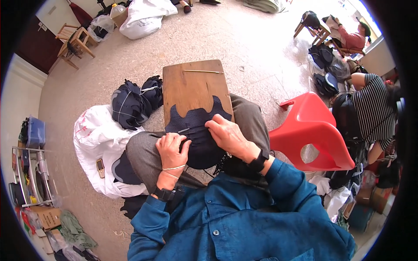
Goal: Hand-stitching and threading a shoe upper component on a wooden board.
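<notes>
A dark navy piece of textured fabric [198, 123], cut with curved notches and two upright tabs, lies over the near part of a wooden board [191, 89] and across my lap. My left hand [171, 150] grips its left side with curled fingers. A short, thin metallic strip [184, 130] shows on the fabric just above those fingers; I cannot tell what it is. On the right, my right hand [227, 134] pinches the fabric between thumb and fingers. A thin, pale stick-like tool [203, 71] rests at the board's far end.
Tied bundles of dark pieces [130, 102] and a white sack [89, 135] with a phone [100, 168] on it stand at my left. A red plastic chair [311, 126] is close on my right. Beyond it sits a person in a striped shirt [370, 106].
</notes>
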